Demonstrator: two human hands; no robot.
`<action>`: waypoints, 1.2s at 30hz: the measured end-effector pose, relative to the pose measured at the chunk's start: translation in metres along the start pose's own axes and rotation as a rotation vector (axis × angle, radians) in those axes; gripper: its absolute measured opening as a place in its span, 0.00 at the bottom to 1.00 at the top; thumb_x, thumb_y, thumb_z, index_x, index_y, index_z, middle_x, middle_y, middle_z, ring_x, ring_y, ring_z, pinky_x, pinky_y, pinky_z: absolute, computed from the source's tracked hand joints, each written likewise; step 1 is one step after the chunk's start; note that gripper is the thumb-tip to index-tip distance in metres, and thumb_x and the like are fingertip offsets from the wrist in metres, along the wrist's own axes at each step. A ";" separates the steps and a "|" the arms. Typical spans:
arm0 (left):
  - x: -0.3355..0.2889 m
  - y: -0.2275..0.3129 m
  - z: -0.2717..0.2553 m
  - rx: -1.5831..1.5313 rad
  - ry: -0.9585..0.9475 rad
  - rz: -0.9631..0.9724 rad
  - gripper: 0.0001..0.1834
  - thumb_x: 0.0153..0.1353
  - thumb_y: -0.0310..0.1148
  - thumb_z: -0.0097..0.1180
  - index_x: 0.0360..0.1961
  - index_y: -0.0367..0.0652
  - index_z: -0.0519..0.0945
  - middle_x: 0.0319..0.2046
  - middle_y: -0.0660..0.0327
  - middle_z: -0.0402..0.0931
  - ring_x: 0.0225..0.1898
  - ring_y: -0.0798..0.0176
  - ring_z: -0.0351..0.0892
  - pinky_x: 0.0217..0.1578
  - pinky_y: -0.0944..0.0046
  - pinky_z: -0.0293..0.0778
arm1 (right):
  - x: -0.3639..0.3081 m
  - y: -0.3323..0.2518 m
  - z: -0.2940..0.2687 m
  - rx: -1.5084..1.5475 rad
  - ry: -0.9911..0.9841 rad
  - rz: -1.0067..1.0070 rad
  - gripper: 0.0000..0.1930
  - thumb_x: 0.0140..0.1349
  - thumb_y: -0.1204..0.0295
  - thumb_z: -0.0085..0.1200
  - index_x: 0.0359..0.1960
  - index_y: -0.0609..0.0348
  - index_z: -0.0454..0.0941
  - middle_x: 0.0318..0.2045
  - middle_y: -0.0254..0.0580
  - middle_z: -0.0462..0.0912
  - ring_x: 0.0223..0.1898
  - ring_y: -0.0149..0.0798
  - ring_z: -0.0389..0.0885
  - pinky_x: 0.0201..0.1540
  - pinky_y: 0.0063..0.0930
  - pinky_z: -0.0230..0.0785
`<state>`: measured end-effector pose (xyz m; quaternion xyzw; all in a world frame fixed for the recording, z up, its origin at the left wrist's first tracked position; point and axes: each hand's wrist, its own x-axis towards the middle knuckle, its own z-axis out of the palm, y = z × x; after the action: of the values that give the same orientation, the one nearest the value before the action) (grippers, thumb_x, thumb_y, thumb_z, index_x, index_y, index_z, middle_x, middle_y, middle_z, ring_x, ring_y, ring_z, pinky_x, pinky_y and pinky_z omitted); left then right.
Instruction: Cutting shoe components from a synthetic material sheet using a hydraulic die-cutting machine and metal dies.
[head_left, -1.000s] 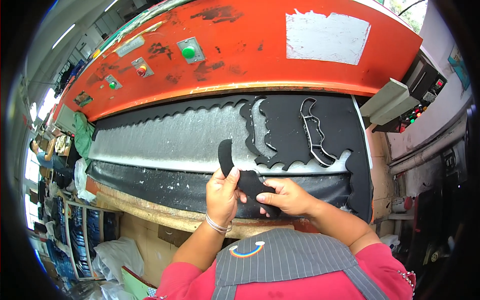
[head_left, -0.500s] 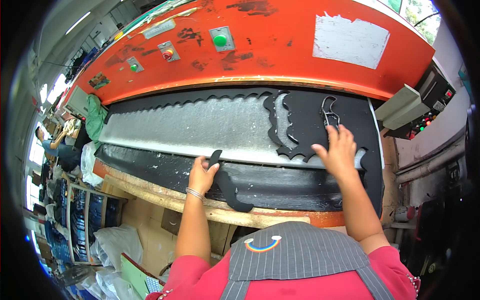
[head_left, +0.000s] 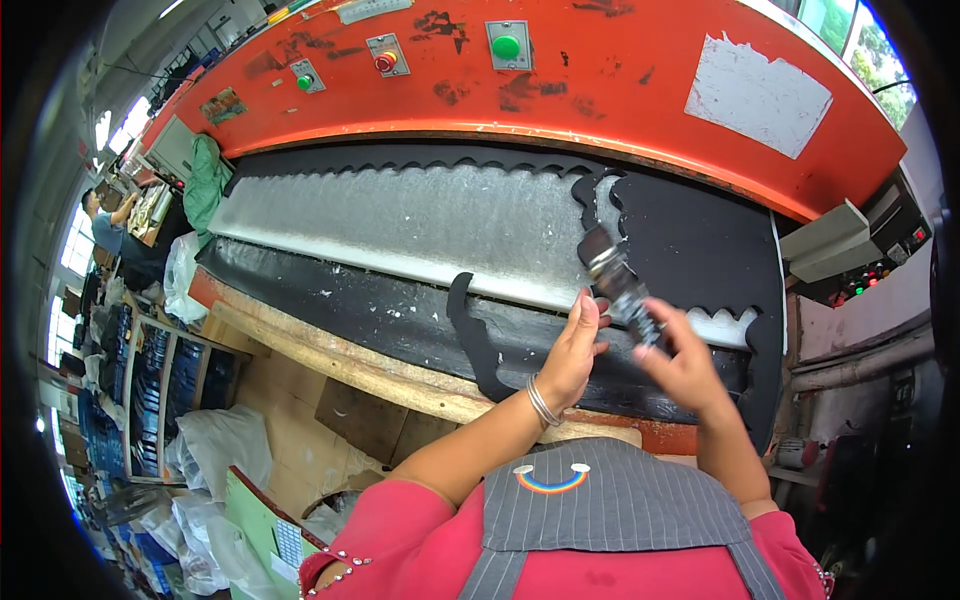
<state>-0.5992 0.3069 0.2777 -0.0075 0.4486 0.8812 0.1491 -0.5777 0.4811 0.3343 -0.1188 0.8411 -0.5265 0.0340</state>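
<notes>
My right hand [head_left: 685, 365] is closed around a motion-blurred metal cutting die [head_left: 625, 295], held tilted above the work surface. Dark material shows at its far end, too smeared to make out. My left hand [head_left: 575, 350] is just left of the die, fingers stretched and apart, with nothing in it. Whether its fingertips touch the die I cannot tell. Beyond both hands lies a black foam-like sheet [head_left: 695, 240] with scalloped cut edges. A loose, wavy black offcut [head_left: 475, 340] lies across the dark trough, left of my left hand.
A pale grey cutting board [head_left: 390, 215] stretches left under the sheet. Behind it rises an orange machine front [head_left: 590, 80] with green buttons [head_left: 506, 47] and a red button [head_left: 385, 62]. A wooden edge [head_left: 350, 355] runs along the front. Another person [head_left: 110, 225] stands far left.
The die has left the black sheet and is now in my right hand, nearer to me. My left hand has moved right, away from the wavy offcut. The view has shifted slightly.
</notes>
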 end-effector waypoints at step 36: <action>-0.021 0.080 -0.180 1.101 0.497 0.031 0.18 0.61 0.43 0.57 0.38 0.36 0.75 0.30 0.62 0.77 0.32 0.70 0.74 0.35 0.67 0.70 | 0.134 0.015 -0.032 -0.851 0.005 0.447 0.24 0.57 0.64 0.46 0.57 0.49 0.72 0.54 0.60 0.66 0.51 0.58 0.75 0.55 0.44 0.67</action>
<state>-0.6224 0.1145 0.2366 -0.1283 0.8602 0.4935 0.0092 -0.7161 0.4835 0.3444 0.0627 0.9870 -0.1153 0.0928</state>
